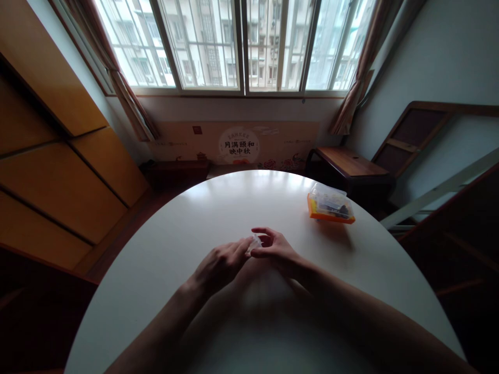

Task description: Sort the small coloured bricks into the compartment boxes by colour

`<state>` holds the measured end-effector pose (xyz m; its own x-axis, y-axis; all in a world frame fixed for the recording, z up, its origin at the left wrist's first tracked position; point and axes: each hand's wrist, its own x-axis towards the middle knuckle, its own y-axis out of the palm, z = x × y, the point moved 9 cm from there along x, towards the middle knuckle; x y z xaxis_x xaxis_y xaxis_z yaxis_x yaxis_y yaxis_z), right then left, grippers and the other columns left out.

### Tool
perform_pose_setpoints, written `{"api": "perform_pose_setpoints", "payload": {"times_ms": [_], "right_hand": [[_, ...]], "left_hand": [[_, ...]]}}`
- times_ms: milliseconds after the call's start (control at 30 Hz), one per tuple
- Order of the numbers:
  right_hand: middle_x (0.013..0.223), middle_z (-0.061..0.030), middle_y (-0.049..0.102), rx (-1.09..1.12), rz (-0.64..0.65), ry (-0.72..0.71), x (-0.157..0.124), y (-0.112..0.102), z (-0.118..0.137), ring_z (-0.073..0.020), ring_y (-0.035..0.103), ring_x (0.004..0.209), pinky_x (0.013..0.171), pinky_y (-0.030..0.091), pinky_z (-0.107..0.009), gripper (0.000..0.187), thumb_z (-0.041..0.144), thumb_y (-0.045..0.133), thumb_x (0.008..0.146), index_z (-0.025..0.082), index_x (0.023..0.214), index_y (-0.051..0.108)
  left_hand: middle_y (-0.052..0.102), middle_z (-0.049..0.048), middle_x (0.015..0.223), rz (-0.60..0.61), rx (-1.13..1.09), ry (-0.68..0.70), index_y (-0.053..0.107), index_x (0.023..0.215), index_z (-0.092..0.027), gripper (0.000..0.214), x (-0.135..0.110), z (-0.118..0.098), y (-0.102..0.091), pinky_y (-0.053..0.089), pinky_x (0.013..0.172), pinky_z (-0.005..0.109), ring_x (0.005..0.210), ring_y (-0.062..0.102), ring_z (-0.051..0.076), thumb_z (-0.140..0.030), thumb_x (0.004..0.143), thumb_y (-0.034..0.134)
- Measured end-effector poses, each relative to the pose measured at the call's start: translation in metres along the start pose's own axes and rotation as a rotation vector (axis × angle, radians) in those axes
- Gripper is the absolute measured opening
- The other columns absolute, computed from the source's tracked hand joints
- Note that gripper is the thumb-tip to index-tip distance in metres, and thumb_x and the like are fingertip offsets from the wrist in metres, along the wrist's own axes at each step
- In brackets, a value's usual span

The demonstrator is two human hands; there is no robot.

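Over the middle of the white table, my two hands meet at a small, crumpled, whitish translucent piece [254, 244], perhaps thin plastic or tissue. My left hand [225, 259] has its fingers closed on the piece's left side, palm down. From the right, my right hand [277, 248] curves around the other side, thumb below and bent fingers above pinching at it, while the index finger reaches out over the top. The fingers hide part of the piece, so its exact kind cannot be made out.
On the round white table [171, 228], an orange-based box [331, 205] with a clear lid and dark contents sits at the far right. Beyond are a wooden side table [351, 162], a printed banner [273, 136] under the window, and a wooden cabinet [58, 197] on the left.
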<state>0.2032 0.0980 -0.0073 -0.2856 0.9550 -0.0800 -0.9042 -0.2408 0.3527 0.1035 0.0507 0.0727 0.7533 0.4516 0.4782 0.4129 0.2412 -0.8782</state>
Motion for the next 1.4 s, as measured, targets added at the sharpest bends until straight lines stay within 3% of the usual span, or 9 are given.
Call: {"api": "perform_pose_setpoints", "payload": {"times_ms": [233,400,567,667,767,1000,1167,1300,1400], "right_hand": [[0.084,-0.0050,0.073,0.004,0.015,0.039,-0.003,0.002,0.000,-0.0184,0.068,0.076,0.083,0.051,-0.038,0.065,0.024,0.086,0.053,0.013,0.113,0.064],[0.096,-0.0066,0.071,0.030,-0.006,0.025,-0.005,0.001,-0.002,-0.0190,0.067,0.081,0.083,0.051,-0.039,0.072,0.020,0.087,0.051,0.016,0.118,0.063],[0.107,-0.0060,0.067,0.167,0.089,0.007,-0.007,0.020,-0.003,-0.0184,0.066,0.085,0.074,0.054,-0.034,0.084,0.010,0.087,0.044,0.021,0.122,0.058],[0.107,-0.0050,0.066,0.202,0.157,-0.003,-0.009,0.033,-0.002,-0.0180,0.066,0.084,0.070,0.055,-0.031,0.087,0.006,0.086,0.043,0.022,0.122,0.055],[0.105,-0.0055,0.067,0.199,0.136,0.007,-0.007,0.032,-0.007,-0.0190,0.066,0.084,0.070,0.055,-0.032,0.086,0.006,0.086,0.043,0.020,0.121,0.054],[0.106,-0.0054,0.068,0.328,-0.137,-0.053,0.000,-0.002,-0.007,-0.0184,0.067,0.088,0.082,0.052,-0.032,0.078,0.006,0.082,0.048,0.019,0.119,0.053],[0.100,-0.0052,0.070,0.582,-0.080,-0.001,0.000,0.012,0.003,-0.0157,0.066,0.087,0.079,0.053,-0.026,0.045,0.006,0.065,0.059,0.015,0.103,0.061],[0.077,-0.0037,0.068,0.708,-0.200,0.090,0.012,0.018,-0.006,-0.0119,0.063,0.069,0.062,0.052,-0.020,0.010,0.013,0.057,0.072,0.013,0.080,0.063],[0.072,-0.0040,0.066,0.831,-0.242,0.179,0.022,0.029,-0.018,-0.0112,0.062,0.065,0.055,0.049,-0.018,0.008,0.013,0.055,0.077,0.014,0.076,0.063]], "left_hand": [[0.067,0.0134,0.111,-0.034,-0.032,0.000,0.048,0.122,-0.013,0.030,0.001,-0.007,0.003,0.059,0.081,0.034,0.099,0.068,0.022,-0.012,0.095,0.037],[0.070,0.0108,0.091,-0.073,-0.046,-0.151,0.053,0.116,-0.012,0.027,0.003,0.006,-0.006,0.057,0.066,0.028,0.077,0.069,0.019,-0.018,0.095,0.038],[0.069,0.0031,0.073,-0.296,-0.444,-0.669,0.062,0.093,-0.017,0.027,-0.017,0.065,-0.012,0.052,0.059,0.024,0.062,0.065,0.015,-0.040,0.092,0.047],[0.064,0.0019,0.063,-0.509,-0.888,-1.031,0.060,0.078,-0.015,0.040,-0.042,0.090,0.011,0.050,0.052,0.025,0.052,0.060,0.014,-0.054,0.081,0.058],[0.060,0.0008,0.059,-0.592,-1.228,-1.194,0.057,0.073,-0.013,0.050,-0.050,0.089,0.039,0.049,0.050,0.027,0.050,0.058,0.014,-0.062,0.070,0.066],[0.065,0.0118,0.109,-0.467,-1.457,-0.971,0.050,0.117,-0.015,0.071,-0.028,0.068,0.053,0.052,0.087,0.038,0.098,0.065,0.025,-0.043,0.060,0.083],[0.062,0.0129,0.117,-0.474,-0.951,-0.821,0.049,0.122,-0.016,0.058,-0.023,0.063,0.030,0.053,0.090,0.041,0.104,0.063,0.024,-0.033,0.073,0.075],[0.060,0.0102,0.122,-0.469,-0.318,-0.407,0.052,0.127,-0.022,0.050,-0.004,0.022,-0.009,0.052,0.093,0.042,0.110,0.058,0.024,-0.021,0.080,0.069],[0.058,0.0108,0.127,-0.427,-0.087,-0.156,0.048,0.133,-0.023,0.054,0.004,-0.007,-0.016,0.050,0.096,0.041,0.117,0.054,0.024,-0.012,0.083,0.063]]}}
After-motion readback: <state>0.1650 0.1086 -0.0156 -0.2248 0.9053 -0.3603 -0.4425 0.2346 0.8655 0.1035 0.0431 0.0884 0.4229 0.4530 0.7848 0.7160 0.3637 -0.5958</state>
